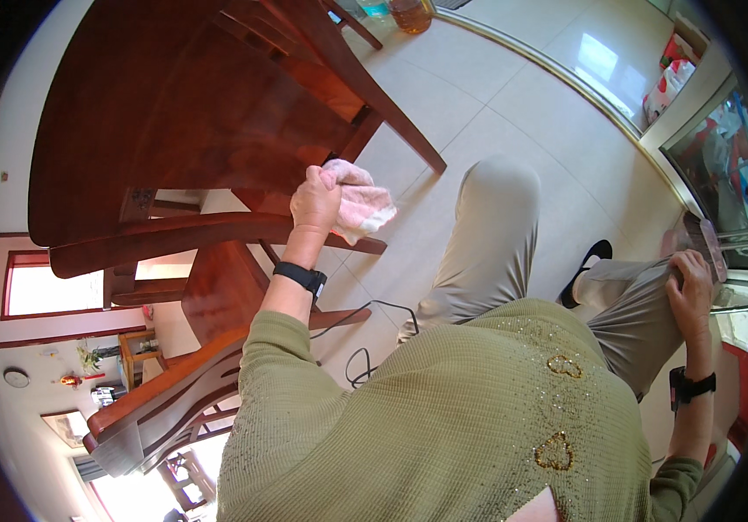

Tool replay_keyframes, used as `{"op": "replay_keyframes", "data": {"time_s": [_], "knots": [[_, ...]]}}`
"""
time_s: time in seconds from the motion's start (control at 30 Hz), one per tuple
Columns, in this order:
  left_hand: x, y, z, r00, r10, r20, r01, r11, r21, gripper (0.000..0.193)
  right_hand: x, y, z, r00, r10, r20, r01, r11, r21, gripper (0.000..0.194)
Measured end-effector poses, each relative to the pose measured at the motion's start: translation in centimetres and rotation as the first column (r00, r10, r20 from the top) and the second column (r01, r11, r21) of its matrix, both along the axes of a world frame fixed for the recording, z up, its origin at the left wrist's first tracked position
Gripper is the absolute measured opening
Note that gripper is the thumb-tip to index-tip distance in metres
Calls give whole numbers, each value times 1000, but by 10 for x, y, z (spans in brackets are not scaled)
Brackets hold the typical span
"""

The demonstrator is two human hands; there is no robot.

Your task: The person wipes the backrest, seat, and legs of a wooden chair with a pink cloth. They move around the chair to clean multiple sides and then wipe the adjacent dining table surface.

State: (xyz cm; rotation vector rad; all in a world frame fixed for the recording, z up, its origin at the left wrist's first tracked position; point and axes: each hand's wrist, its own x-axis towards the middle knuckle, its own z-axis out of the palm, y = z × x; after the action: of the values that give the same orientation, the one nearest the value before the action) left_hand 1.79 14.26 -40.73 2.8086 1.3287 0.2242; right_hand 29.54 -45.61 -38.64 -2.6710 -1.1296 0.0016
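Note:
My left hand (316,201) is closed around a pink and white cloth (362,203), whose loose end hangs out to the right of the fist. Behind the fist is a piece of dark reddish-brown wooden furniture (184,117), seemingly a table with splayed legs. Whether the cloth touches the wood I cannot tell. My right hand (690,293) lies over the knee of my grey trousers (635,326), with nothing visible in it. Each wrist wears a black band.
A wooden chair (171,385) with a slatted back stands at lower left. A black cable (364,368) loops across the tiled floor (452,104). Bottles (410,14) stand at the top. A metal door track (543,62) and a broom head (703,238) lie to the right.

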Motion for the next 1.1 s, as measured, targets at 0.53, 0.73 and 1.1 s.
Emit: {"op": "replay_keyframes", "data": {"time_s": [0.53,0.73,1.1], "knots": [[9,8,-34,767,-176,-617,208,978,-21,31,4,-10,-6,999,8,-43,-7,1000,28,20],[-16,3,-32,853,-132,-504,92,990,-102,28,0,-14,-4,1000,-12,-23,13,999,51,22],[4,-3,32,926,-359,117,285,868,405,33,3,-5,-4,1000,14,2,-14,999,35,19]]}}
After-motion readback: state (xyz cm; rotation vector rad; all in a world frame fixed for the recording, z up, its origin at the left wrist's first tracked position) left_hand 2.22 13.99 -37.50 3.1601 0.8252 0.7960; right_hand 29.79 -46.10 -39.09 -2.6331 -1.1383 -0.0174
